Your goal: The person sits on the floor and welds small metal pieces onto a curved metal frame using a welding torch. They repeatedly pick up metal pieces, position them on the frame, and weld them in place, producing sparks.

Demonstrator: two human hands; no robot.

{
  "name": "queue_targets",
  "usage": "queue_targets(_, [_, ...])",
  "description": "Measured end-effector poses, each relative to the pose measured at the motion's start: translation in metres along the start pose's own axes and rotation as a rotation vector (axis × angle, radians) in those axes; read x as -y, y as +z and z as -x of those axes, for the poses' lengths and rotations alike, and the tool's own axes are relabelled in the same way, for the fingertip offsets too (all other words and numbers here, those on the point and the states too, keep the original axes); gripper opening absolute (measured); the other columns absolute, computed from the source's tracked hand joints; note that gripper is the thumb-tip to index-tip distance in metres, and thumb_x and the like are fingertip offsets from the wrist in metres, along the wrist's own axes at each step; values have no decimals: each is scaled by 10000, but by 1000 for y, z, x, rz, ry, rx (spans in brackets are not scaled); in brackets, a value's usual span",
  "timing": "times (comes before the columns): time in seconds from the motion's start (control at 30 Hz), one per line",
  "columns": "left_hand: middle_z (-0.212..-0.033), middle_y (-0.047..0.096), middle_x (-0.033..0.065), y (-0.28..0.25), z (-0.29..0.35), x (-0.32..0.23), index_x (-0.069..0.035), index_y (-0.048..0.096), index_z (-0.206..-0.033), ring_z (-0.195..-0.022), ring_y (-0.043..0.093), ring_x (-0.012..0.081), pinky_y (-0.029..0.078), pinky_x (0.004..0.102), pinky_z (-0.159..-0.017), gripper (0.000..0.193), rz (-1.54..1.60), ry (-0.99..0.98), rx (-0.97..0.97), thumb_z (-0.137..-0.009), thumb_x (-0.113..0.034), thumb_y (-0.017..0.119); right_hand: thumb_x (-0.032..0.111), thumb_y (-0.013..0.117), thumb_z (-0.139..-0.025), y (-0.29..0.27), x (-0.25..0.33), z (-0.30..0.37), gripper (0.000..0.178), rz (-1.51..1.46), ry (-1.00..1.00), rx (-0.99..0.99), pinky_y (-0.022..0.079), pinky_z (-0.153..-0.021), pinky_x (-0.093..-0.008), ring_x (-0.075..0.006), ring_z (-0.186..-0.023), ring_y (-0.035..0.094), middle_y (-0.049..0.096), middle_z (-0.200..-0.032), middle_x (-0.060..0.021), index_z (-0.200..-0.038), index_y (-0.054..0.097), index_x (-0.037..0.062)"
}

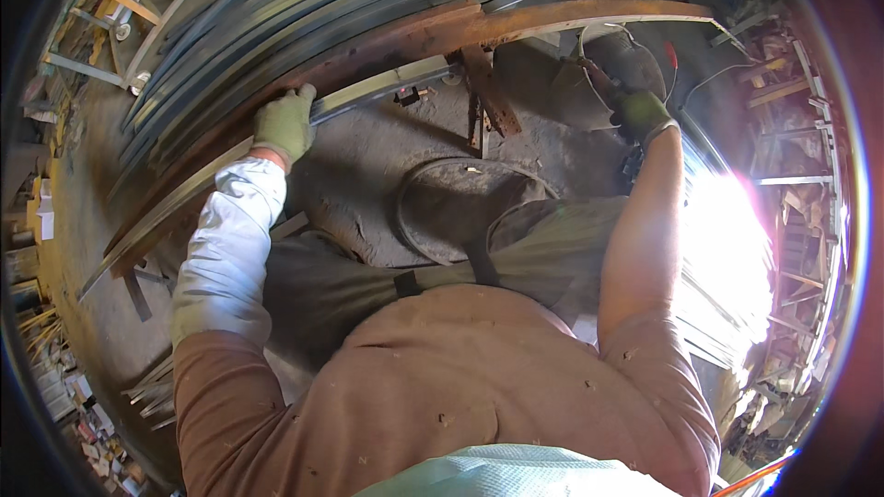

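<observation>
My left hand (285,124), in a green glove, is closed around a long, narrow metal bar (382,83). That bar lies along the near side of a rusty steel beam (589,14). A rusty upright (486,92) stands under the beam near the bar's right end. Out to the right, my right hand (644,116), also gloved, is closed on a dark object whose kind I cannot make out. Beside its fingers is a grey rounded thing (635,53) with a thin wire loop. A small dark device (411,95) with a red light sits just below the bar.
Many long metal profiles (304,14) lie stacked beyond the beam. More bars (714,327) lie at the right, partly lost in glare. A round ring (402,207) lies on the dusty floor by my legs. Metal racks (796,179) line the right side.
</observation>
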State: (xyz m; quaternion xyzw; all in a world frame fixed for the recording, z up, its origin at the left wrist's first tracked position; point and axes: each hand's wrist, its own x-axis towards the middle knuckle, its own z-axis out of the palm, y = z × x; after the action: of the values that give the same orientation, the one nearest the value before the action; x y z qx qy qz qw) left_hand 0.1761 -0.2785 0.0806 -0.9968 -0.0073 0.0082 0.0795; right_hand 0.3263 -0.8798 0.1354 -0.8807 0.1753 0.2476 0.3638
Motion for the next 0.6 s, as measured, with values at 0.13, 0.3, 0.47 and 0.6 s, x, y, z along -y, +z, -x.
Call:
queue_targets(0.13, [-1164, 827, 212, -27, 9, 21, -52, 689, -1279, -1101, 811, 381, 623, 463, -955, 491, 573, 2, 125, -892, -241, 926, 659, 676, -1060, -4, 16, 9, 671, -53, -38, 40, 447, -572, -343, -158, -642, 588, 703, -863, -62, -1299, 782, 41])
queue_targets(0.3, [-1178, 815, 200, -41, 3, 26, -10, 741, -1380, -1053, 781, 345, 597, 410, -994, 610, 675, -134, 173, -892, -295, 967, 585, 689, -1078, -11, 32, 24, 575, -111, -76, 82, 415, -553, -314, -131, -626, 560, 682, -854, -35, -1274, 797, 55])
queue_targets(0.47, [-1297, 789, 225, -24, -4, 36, -15, 723, -1417, -1197, 762, 365, 584, 428, -1051, 634, 714, -104, 57, -910, -320, 952, 516, 695, -1098, -12, 46, 37, 488, 50, -62, 5, 398, -549, -292, -111, -631, 550, 679, -862, -15, -1258, 808, 69])
queue_targets(0.6, [-1317, 789, 232, -32, -4, 37, -21, 696, -1457, -1225, 757, 413, 579, 460, -1069, 646, 528, -42, 35, -908, -264, 933, 506, 684, -1122, 10, 117, 102, 475, 307, -122, -64, 417, -577, -285, -104, -675, 576, 703, -892, -8, -1240, 813, 64])
